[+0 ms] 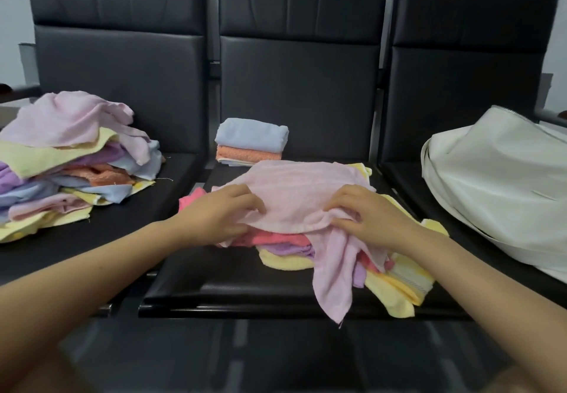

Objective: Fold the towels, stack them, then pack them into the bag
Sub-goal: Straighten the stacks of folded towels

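Note:
A pale pink towel (302,193) lies spread over a loose heap of yellow, coral and purple towels (395,282) on the middle black seat. My left hand (221,213) grips its near left edge, fingers curled into the cloth. My right hand (365,214) pinches the bunched near right edge, and one corner of the pink towel hangs down over the seat front. Behind them stands a small stack of folded towels (250,142), blue on top of orange. A white bag (503,190) rests on the right seat.
A big unfolded pile of pink, yellow, purple, orange and blue towels (67,159) covers the left seat. Three black padded seats (214,282) stand in a row with tall backrests. Dark floor shows below the seat fronts.

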A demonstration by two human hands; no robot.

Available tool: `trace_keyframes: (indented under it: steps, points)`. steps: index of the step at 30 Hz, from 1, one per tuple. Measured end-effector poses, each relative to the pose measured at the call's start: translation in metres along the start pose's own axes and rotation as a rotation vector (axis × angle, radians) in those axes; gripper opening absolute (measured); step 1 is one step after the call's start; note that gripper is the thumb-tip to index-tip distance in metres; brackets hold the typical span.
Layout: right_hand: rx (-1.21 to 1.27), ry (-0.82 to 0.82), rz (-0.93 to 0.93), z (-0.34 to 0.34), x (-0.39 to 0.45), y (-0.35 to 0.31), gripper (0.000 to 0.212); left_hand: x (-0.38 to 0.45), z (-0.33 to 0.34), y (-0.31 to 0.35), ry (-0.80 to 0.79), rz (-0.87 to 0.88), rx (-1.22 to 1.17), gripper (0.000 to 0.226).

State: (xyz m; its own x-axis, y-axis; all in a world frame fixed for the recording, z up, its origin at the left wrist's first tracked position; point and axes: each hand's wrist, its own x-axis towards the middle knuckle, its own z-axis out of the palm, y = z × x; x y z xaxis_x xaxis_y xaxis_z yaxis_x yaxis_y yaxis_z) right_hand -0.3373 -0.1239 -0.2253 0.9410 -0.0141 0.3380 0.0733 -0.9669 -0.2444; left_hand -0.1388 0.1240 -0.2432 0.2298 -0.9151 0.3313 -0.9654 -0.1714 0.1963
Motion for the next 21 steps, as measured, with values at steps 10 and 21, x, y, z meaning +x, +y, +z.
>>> trace_keyframes:
  steps: [10, 21]
  points:
    - [0.225, 0.141, 0.285, -0.026, 0.032, 0.009, 0.026, 0.046, -0.015, -0.009, 0.440, -0.446, -0.383, 0.053]
    - [0.449, 0.353, 0.545, -0.002, 0.069, 0.044, 0.018, 0.078, -0.005, -0.044, 0.436, -0.673, -0.445, 0.031]
